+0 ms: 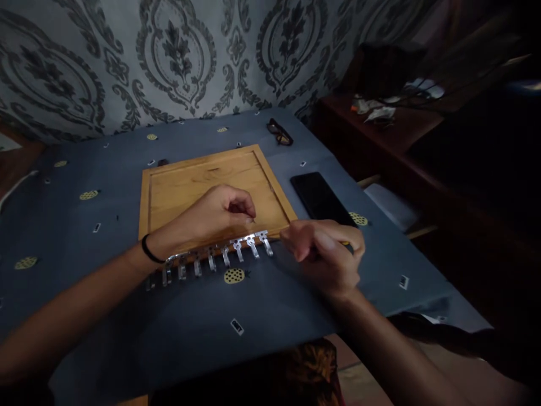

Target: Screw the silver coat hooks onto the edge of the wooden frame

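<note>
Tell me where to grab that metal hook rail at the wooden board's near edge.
I'd pinch the hook rail by its flat bar at the bare right end, coming in from the right. The hooks jut toward you along the near side, and the left hand hides much of the bar.

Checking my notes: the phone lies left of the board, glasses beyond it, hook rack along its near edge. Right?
No: the head view shows the phone right of the board. The glasses beyond it and the hook rack along its near edge are correct.
</note>
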The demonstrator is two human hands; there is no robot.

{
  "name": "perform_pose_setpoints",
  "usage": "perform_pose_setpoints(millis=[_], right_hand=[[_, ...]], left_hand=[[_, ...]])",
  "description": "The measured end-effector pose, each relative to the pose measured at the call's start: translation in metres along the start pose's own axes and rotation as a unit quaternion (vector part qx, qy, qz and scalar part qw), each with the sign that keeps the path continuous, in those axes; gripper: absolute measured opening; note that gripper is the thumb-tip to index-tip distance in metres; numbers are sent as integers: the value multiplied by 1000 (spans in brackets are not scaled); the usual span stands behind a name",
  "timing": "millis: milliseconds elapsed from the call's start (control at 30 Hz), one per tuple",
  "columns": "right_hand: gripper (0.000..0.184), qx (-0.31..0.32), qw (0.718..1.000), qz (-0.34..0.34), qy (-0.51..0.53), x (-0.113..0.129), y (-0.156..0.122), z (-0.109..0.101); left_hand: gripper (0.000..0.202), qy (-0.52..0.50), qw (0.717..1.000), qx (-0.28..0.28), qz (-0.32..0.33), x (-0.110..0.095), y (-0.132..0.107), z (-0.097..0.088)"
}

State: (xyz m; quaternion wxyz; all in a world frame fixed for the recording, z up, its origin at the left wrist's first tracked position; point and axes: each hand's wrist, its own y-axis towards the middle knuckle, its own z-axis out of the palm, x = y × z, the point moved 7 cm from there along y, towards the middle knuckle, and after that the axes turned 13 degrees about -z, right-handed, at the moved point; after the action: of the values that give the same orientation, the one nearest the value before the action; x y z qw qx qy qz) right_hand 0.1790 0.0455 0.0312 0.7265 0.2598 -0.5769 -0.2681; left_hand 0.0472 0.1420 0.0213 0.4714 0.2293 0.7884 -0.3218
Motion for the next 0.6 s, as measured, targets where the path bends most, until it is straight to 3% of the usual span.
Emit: perform_pose_setpoints(millis=[133,600], right_hand=[[42,-24,999,20,-3,1,0,-2],[41,-55,998,19,-4,-1,-2,-6]], left_hand=[[5,48,998,45,-6,1,7,15],[9,122,991,61,10,6,14,33]])
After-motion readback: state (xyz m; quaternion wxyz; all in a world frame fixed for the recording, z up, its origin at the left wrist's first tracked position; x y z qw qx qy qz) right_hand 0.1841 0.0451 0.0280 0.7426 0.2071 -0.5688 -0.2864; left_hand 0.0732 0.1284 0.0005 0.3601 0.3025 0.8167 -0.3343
